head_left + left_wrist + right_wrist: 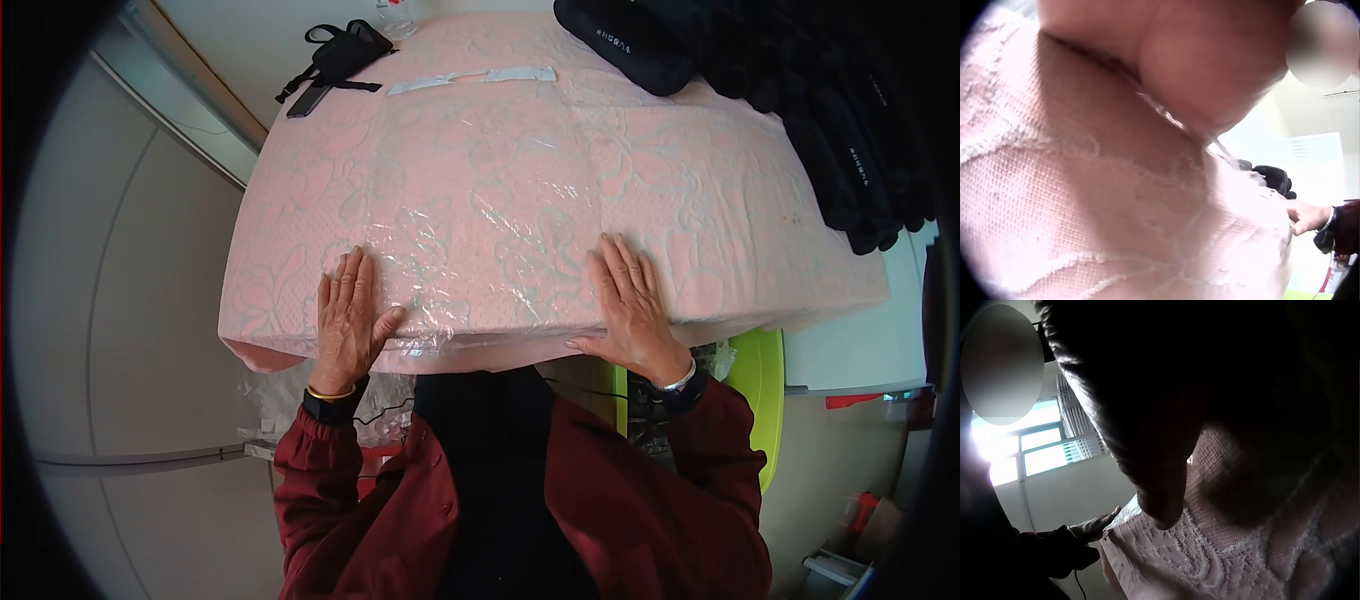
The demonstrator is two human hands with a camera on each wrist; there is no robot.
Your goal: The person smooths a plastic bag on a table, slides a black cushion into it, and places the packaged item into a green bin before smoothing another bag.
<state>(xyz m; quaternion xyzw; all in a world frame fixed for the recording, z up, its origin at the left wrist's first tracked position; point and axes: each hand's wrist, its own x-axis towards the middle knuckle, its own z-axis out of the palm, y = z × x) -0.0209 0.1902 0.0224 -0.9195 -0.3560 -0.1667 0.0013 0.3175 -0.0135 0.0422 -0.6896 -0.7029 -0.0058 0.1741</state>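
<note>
A clear plastic bag [480,215] lies flat and shiny on a pink patterned tablecloth [285,230], with a white strip [525,74] along its far end. My left hand [346,312] rests palm down at the bag's near left edge, fingers straight and thumb out over the plastic. On the other side, my right hand [634,308] lies flat at the near right edge, its fingers pointing away and its thumb near the table's front. Close up, the left wrist view shows the palm [1204,56] against the cloth and a glint of plastic beneath.
Several black rolled bundles [630,45] with white lettering pile up at the back right. A black strapped pouch [345,55], a dark phone [308,100] and a clear bottle [396,18] sit at the back left. Below the table's right side stands a lime-green bin [765,400].
</note>
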